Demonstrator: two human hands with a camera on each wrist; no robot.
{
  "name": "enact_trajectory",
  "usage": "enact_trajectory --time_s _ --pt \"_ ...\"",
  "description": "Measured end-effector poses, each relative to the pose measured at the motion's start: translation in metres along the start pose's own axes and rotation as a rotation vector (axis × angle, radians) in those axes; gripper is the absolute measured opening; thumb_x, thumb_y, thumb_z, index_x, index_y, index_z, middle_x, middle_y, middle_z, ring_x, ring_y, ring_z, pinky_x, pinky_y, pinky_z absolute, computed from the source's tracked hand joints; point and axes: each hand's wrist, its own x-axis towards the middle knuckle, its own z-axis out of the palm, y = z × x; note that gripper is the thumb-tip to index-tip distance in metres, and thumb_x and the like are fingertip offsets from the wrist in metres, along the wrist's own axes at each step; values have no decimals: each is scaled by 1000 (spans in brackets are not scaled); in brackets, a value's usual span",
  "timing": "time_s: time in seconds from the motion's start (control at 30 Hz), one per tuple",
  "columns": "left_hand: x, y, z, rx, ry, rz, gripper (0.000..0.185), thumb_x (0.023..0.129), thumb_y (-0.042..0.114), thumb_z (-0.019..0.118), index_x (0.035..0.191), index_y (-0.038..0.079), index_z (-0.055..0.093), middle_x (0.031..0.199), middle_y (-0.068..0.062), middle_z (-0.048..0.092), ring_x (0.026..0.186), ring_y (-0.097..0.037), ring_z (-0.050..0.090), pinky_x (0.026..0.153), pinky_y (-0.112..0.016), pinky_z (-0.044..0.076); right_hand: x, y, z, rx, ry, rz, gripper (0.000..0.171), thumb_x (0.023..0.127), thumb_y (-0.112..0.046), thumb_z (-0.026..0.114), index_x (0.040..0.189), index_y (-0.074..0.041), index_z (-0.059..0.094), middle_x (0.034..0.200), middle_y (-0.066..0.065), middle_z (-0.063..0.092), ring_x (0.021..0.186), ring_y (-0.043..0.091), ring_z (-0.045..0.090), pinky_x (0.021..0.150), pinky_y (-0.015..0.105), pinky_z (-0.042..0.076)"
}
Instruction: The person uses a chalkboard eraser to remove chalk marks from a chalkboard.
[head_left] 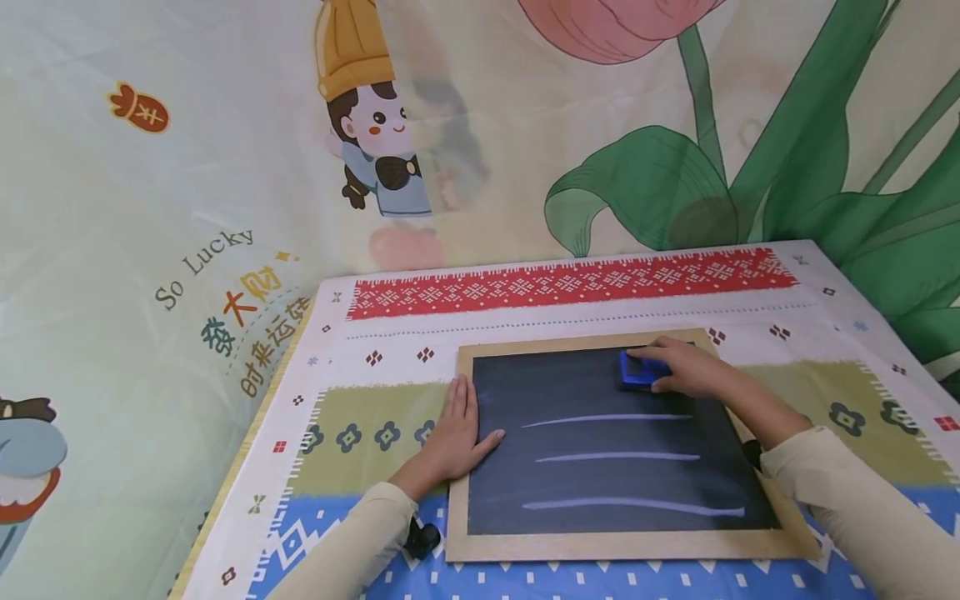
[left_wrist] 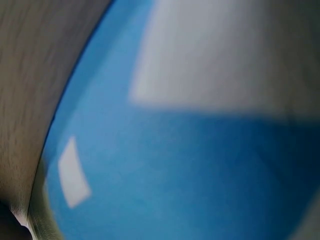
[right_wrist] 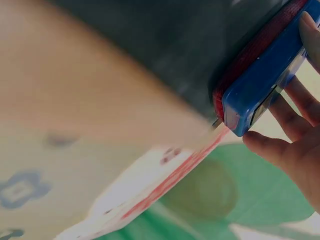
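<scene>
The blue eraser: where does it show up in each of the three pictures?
Head: blue eraser at the chalkboard's top right, under the right hand.
Left wrist: not in it; only blurred blue and white cloth.
Right wrist: upper right, red pad on the board.
Shared landmark: the board's wooden frame.

I take this for a home play corner: cartoon-printed cloth backdrop (head_left: 187,167), patterned tablecloth (head_left: 570,283) over the surface.

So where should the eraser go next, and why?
Probably down toward the person onto the nearest chalk line. The right hand holds the blue eraser on the chalkboard above three unwiped lines, while the left hand presses flat on the frame.
</scene>
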Motion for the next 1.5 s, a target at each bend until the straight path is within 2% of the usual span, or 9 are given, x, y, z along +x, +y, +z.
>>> enact_trajectory --time_s 0.13,0.33,0.57,0.77,1.0,1.27,1.5 --pt "1 -1 3 19 -16 -6 90 90 58 38 145 -4 3 153 -18 -8 141 -32 -7 112 -44 16 -10 15 -1 23 -1 35 59 76 -14 72 130 -5 50 120 27 51 105 42 50 86 56 42" --pt "2 0 2 17 -18 1 90 90 57 38 145 -4 3 153 -18 -8 141 -32 -7 112 -44 16 -13 20 -3 29 7 22 61 76 -11 72 131 -3 48 121 29 50 109 46 48 87 58 40" --pt "-2 1 1 -10 -20 -10 88 90 57 38 145 -4 3 152 -18 -8 141 -32 -8 112 -44 16 -27 15 -8 65 50 4 64 75 -9 72 132 1 44 120 32 48 107 45 48 85 58 41" --pt "0 -3 0 9 -15 -10 89 90 57 38 145 -4 3 152 -18 -9 141 -32 -8 112 -44 16 -39 7 -10 87 -6 48 65 77 -11 71 135 -3 42 122 31 46 108 46 47 85 58 41" --pt "1 -4 1 9 -11 2 89 90 57 38 145 -4 2 152 -19 -9 141 -33 -8 112 -44 17 -49 3 -3 106 -21 47 65 77 -13 71 134 -5 43 122 29 47 106 45 49 84 58 42" --pt "2 -3 1 7 -32 -7 89 91 58 36 145 -3 -1 152 -17 -12 141 -31 -11 112 -43 16 -50 0 10 85 -28 42 65 74 -13 74 133 -7 46 119 25 50 103 42 51 82 57 44" --pt "2 -3 0 -2 -33 -1 89 91 57 37 145 -3 -1 152 -17 -12 140 -31 -11 112 -44 16 -43 -13 15 18 23 16 61 72 -11 75 129 -7 52 116 24 52 101 40 54 80 55 46"
